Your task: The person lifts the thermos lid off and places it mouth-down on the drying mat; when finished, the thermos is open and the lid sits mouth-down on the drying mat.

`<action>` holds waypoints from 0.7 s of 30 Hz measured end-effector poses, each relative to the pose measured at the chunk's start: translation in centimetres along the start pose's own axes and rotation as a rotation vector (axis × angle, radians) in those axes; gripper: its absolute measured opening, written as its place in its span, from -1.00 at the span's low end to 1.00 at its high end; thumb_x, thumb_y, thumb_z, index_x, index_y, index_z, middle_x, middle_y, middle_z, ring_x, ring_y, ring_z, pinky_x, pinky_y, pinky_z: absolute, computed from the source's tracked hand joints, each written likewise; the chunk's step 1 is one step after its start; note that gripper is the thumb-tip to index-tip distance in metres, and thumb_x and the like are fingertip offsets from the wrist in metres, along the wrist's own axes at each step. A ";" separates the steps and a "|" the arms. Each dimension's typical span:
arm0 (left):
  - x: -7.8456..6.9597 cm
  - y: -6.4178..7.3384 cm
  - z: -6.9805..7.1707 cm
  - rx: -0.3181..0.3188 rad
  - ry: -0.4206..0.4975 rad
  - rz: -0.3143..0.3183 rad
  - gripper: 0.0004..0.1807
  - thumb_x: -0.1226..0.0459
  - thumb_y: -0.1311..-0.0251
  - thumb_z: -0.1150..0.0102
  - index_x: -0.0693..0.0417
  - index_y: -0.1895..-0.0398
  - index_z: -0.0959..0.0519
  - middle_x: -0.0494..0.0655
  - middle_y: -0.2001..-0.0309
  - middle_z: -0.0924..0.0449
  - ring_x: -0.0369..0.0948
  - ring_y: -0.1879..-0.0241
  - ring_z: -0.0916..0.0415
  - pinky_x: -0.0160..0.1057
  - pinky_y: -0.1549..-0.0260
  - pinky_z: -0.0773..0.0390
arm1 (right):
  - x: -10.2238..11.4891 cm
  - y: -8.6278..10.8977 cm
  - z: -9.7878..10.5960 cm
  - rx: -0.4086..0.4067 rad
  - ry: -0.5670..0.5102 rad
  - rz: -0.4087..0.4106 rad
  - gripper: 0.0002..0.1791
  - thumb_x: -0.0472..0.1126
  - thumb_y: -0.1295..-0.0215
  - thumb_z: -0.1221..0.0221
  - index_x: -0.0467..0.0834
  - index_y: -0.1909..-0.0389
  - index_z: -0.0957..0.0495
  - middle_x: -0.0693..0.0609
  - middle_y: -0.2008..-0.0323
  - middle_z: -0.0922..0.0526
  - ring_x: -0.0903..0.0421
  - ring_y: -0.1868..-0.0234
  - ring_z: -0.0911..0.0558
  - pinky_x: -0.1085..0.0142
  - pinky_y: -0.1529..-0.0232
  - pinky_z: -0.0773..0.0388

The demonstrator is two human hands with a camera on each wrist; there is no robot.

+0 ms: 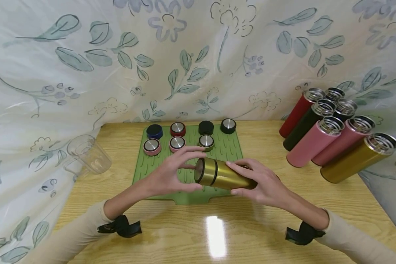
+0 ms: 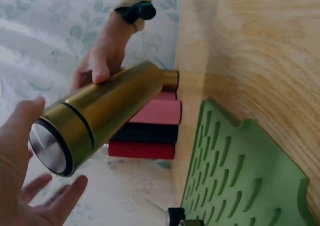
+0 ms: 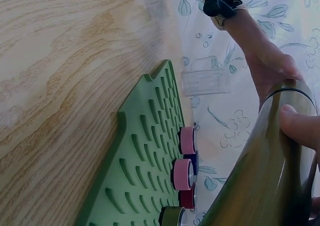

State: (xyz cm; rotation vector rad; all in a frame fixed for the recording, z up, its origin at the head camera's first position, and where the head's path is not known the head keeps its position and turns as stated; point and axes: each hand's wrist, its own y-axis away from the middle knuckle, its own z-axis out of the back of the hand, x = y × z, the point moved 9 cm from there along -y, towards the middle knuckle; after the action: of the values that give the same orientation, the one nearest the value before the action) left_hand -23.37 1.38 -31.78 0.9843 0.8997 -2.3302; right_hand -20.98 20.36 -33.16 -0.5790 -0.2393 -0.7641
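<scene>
A gold thermos bottle [image 1: 232, 175] with its lid on lies tilted in the air over the green drying mat [image 1: 188, 198], lid end toward the left. My right hand [image 1: 262, 181] grips its body, thumb below and fingers over the top. Around the lid my left hand [image 1: 181, 170] is spread, thumb and fingers apart; in the left wrist view the fingers [image 2: 70, 198] stand clear of the lid's silver top. The bottle's base is partly hidden behind the right hand. Several loose lids stand on the mat, among them a pink lid [image 1: 151, 146] and a gold-rimmed lid [image 1: 206, 142].
At the right stand several lidless bottles: a red bottle [image 1: 295, 117], a pink bottle [image 1: 311, 145], a gold bottle [image 1: 353, 163] and darker ones. A clear pitcher [image 1: 97, 157] stands at the left. A flowered curtain [image 1: 191, 66] closes off the table's back.
</scene>
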 end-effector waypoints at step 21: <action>-0.6 0.2 -0.1 -0.038 -0.037 -0.030 -0.34 0.28 0.00 -0.46 0.09 -0.23 -0.45 0.08 -0.31 -0.35 -0.10 -0.18 -0.49 -0.34 0.02 -0.66 | 0.0 0.2 0.0 0.000 -0.007 -0.005 -0.12 -0.05 0.07 -0.49 0.10 -0.36 -0.37 0.03 -0.10 -0.54 0.17 0.01 -0.51 0.29 0.20 -0.55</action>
State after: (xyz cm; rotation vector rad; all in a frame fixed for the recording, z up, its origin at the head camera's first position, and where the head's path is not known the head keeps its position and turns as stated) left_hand -22.79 1.44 -31.43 0.9149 0.9464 -2.3402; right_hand -20.80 20.44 -33.23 -0.5817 -0.2476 -0.7671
